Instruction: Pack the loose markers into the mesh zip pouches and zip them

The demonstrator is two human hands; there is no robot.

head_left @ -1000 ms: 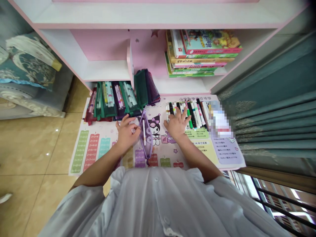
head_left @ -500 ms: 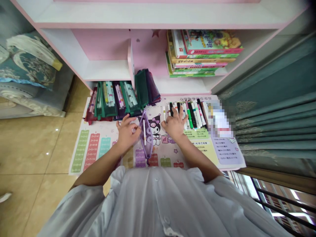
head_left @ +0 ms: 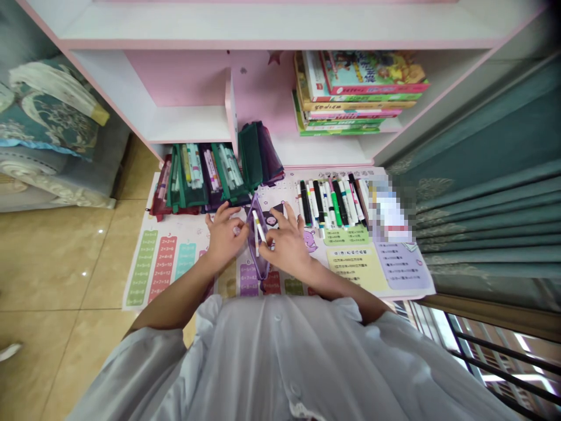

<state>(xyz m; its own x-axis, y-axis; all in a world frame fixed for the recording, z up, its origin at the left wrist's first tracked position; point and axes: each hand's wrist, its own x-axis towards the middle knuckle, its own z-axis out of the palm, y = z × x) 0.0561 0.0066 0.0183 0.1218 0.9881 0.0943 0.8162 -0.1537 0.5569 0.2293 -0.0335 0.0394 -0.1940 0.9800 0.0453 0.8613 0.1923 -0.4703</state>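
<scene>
An unzipped purple mesh pencil pouch [head_left: 263, 270] lies on the printed desk mat in front of me. My left hand [head_left: 223, 238] pinches its left edge between thumb and forefinger, with the other fingers spread. Between the thumb and fingers of my right hand [head_left: 290, 245] is a white marker [head_left: 259, 227], tilted over the pouch's opening. Another white marker lies lengthwise inside the pouch, partly hidden beneath the held one. To the right sits a row of loose markers [head_left: 335, 202], mostly white, black and green.
Several green, purple and red mesh pouches [head_left: 193, 190] with markers stand at the back left. Darker pouches [head_left: 253, 156] lean by the shelf divider [head_left: 232, 111]. A stack of books [head_left: 359, 105] fills the shelf's right side. Dark curtains [head_left: 482, 193] hang at right.
My right hand has moved left from the marker row to the pouch, bringing a white marker with it. The left hand keeps its hold on the pouch edge.
</scene>
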